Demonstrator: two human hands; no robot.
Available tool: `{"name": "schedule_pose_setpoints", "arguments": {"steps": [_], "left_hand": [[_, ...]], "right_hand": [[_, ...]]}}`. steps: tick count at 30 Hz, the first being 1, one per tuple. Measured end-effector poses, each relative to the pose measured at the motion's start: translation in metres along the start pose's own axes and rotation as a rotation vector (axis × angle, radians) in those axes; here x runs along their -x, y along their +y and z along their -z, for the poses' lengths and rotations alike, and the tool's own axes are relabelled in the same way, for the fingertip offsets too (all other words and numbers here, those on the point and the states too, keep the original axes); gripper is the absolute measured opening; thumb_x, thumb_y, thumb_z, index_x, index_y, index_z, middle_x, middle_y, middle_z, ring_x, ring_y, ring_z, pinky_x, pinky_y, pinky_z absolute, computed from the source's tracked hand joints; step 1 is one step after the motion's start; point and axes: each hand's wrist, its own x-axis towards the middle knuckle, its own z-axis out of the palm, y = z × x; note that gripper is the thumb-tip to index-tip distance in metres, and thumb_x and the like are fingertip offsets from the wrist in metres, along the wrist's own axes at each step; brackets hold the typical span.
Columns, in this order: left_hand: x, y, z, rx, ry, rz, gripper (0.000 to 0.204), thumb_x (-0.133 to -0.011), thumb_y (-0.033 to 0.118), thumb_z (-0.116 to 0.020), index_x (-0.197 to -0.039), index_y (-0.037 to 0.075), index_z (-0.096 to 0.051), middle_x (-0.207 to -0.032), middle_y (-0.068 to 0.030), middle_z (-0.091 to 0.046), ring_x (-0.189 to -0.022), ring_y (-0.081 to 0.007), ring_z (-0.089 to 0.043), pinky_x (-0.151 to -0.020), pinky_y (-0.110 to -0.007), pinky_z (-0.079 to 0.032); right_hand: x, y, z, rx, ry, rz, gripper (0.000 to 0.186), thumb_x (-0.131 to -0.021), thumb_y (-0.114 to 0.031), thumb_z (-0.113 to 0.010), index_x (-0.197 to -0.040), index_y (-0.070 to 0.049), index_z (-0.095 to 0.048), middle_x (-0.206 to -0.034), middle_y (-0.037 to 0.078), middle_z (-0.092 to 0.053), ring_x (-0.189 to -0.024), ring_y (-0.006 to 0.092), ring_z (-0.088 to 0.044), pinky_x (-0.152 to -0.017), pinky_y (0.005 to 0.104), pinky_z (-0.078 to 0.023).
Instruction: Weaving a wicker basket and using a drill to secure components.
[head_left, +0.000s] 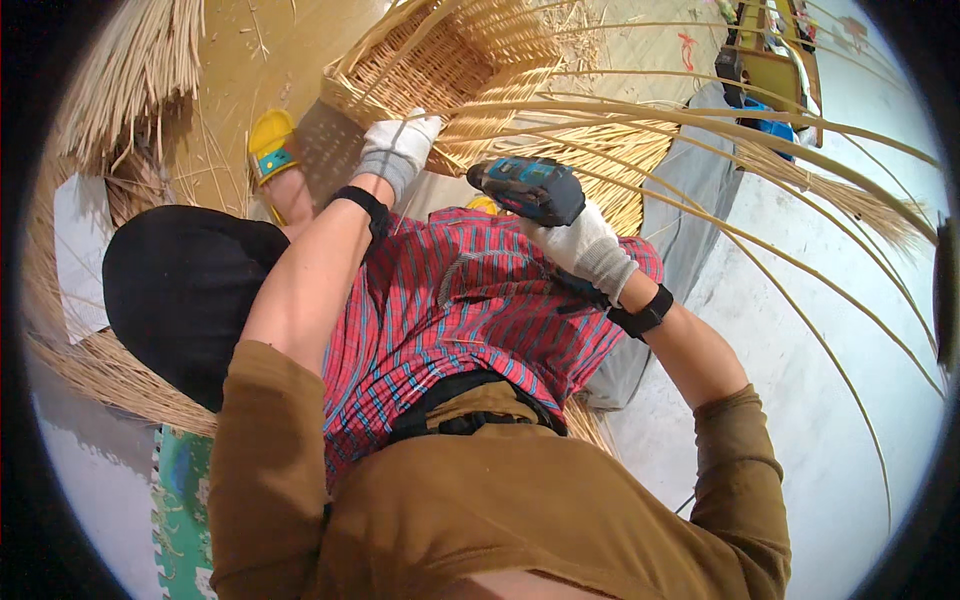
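A woven wicker basket is tilted at the top centre, with long loose canes arching out from it to the right. My left hand, in a white knitted glove, has its fingers closed on the basket's lower edge. My right hand, also gloved, grips a black and blue cordless power tool, whose head points left toward the basket, a short way right of my left hand. Both arms are over a red plaid cloth on my lap. The tool's tip is too small to make out clearly.
Bundles of thin canes lie at the upper left and behind the tool. A black padded object is at my left, near a green foam mat. A yellow sandal shows on my foot. Assorted items stand at the upper right.
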Motion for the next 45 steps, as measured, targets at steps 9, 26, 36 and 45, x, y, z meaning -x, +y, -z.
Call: {"name": "schedule_pose_setpoints", "arguments": {"steps": [9,26,36,45], "left_hand": [[-0.001,-0.004,0.0,-0.437,0.072,-0.24,0.028,-0.097,0.028,-0.038,-0.108,0.017,-0.061,-0.11,-0.0122,-0.067,-0.095,-0.0342,-0.068,-0.082,-0.047,-0.054],[0.016,0.063,-0.049,0.652,-0.092,-0.22,0.058,-0.094,0.01,-0.053,-0.148,0.024,-0.039,-0.151,-0.0167,-0.041,-0.115,-0.0355,-0.061,-0.097,-0.041,-0.051],[-0.023,-0.051,0.024,0.365,0.753,0.112,0.027,-0.092,0.032,-0.058,-0.097,0.007,-0.068,-0.095,-0.018,-0.07,-0.093,-0.0364,-0.066,-0.082,-0.043,-0.05],[-0.031,-0.023,-0.03,0.465,0.165,-0.106,0.048,-0.083,0.047,-0.075,-0.096,0.002,-0.065,-0.09,-0.0153,-0.071,-0.083,-0.026,-0.066,-0.078,-0.039,-0.052]], "right_hand": [[-0.006,-0.022,0.017,-0.048,-0.147,-0.104,0.044,-0.084,-0.029,-0.069,-0.124,-0.013,-0.061,-0.106,0.021,-0.069,-0.102,0.0391,-0.065,-0.085,0.0429,-0.054],[0.153,-0.073,-0.01,-0.704,0.251,-0.616,0.021,-0.087,-0.017,-0.074,-0.105,-0.008,-0.065,-0.067,0.0,-0.06,-0.055,0.0117,-0.056,-0.051,0.0298,-0.046],[0.126,-0.066,-0.018,-0.582,0.092,-0.206,0.044,-0.088,-0.022,-0.072,-0.127,-0.007,-0.059,-0.117,0.013,-0.063,-0.107,0.0265,-0.059,-0.092,0.036,-0.046],[0.126,-0.06,-0.038,-0.241,0.182,-0.054,0.051,-0.086,-0.037,-0.072,-0.13,-0.013,-0.06,-0.114,0.017,-0.068,-0.104,0.0346,-0.066,-0.087,0.039,-0.053]]}}
